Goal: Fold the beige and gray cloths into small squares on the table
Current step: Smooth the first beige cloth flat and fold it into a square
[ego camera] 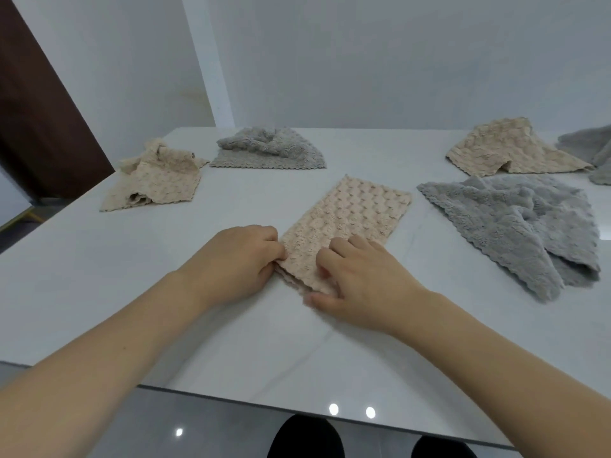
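Note:
A beige cloth [353,216] lies folded into a long strip in the middle of the white table [132,276]. My left hand [238,259] pinches the strip's near left corner. My right hand [360,279] grips the near right corner, thumb at the edge and fingers curled on top. To the right lies a crumpled gray cloth [515,229]. Behind it sit a loose beige cloth [509,150] and another gray cloth [591,150] at the far right edge. A rumpled beige cloth [158,180] and a gray cloth [267,150] lie at the back left.
The table's near edge [297,411] runs across the bottom, with glossy floor and dark shoes [304,438] below. A white wall stands behind the table, and a dark brown door [39,127] is at the far left.

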Available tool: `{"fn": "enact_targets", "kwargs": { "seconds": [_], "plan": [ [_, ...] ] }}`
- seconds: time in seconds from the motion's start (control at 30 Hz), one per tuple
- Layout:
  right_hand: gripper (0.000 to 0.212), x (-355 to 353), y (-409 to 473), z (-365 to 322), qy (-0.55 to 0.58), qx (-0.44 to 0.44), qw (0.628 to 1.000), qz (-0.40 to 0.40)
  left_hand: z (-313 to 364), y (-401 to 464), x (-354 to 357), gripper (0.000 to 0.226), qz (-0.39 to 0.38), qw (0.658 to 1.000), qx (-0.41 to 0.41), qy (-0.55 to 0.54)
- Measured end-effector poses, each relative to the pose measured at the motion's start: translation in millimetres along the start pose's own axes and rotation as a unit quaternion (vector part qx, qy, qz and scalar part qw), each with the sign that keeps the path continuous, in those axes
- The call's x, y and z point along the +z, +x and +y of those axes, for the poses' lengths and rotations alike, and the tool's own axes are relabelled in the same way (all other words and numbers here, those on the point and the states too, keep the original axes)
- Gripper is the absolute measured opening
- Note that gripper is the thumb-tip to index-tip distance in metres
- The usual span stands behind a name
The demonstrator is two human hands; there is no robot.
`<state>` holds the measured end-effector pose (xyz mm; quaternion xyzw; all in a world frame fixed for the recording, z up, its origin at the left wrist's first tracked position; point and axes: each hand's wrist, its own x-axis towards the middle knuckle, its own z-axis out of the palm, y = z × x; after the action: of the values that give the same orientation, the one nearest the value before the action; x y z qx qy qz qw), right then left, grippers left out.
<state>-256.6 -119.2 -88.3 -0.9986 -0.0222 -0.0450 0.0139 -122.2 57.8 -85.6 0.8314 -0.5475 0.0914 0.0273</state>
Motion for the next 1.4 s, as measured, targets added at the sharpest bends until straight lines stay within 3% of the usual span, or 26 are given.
{"fn": "enact_targets", "kwargs": {
  "seconds": [0.1, 0.2, 0.4, 0.47, 0.67, 0.8, 0.93, 1.1, 1.2, 1.3, 1.4],
  "plan": [
    [0.026, -5, -3, 4, -0.001, -0.035, 0.999, 0.016, 9, -2, -8, 0.025, -0.061, 0.997, -0.035, -0.015],
    [0.011, -16, -9, 1, -0.02, -0.032, 0.999, -0.001, 27, 2, -7, 0.018, -0.125, 0.991, -0.053, -0.013],
    [0.021, -28, -12, -2, -0.048, -0.016, 0.995, -0.088, 34, 0, -9, 0.016, -0.14, 0.985, -0.057, -0.088],
    [0.025, -31, -12, -1, -0.052, -0.021, 0.992, -0.109, 33, -9, -11, 0.026, -0.127, 0.988, -0.04, -0.081],
    [0.018, -34, -7, 3, -0.046, 0.0, 0.994, -0.095, 29, -24, -15, 0.013, -0.118, 0.987, -0.013, -0.105],
    [0.015, -40, -9, 1, -0.029, 0.027, 0.992, -0.119, 40, -16, -26, 0.025, -0.191, 0.976, -0.022, -0.101],
    [0.021, -56, -7, 5, 0.063, 0.064, 0.976, -0.197, 41, 0, -41, 0.026, -0.302, 0.935, -0.08, -0.166],
    [0.014, -76, -3, 36, 0.269, 0.127, 0.926, -0.232, 28, 12, -67, 0.02, -0.217, 0.936, -0.082, -0.267],
    [0.026, -85, 2, 50, 0.334, 0.119, 0.89, -0.286, 20, 22, -65, 0.035, -0.179, 0.917, -0.101, -0.341],
    [0.034, -84, 19, 63, 0.277, 0.118, 0.918, -0.259, 17, 42, -49, 0.038, -0.128, 0.91, -0.139, -0.369],
    [0.029, -76, 44, 75, 0.203, 0.152, 0.945, -0.207, 13, 69, -30, 0.037, -0.105, 0.928, -0.176, -0.311]
  ]
}}
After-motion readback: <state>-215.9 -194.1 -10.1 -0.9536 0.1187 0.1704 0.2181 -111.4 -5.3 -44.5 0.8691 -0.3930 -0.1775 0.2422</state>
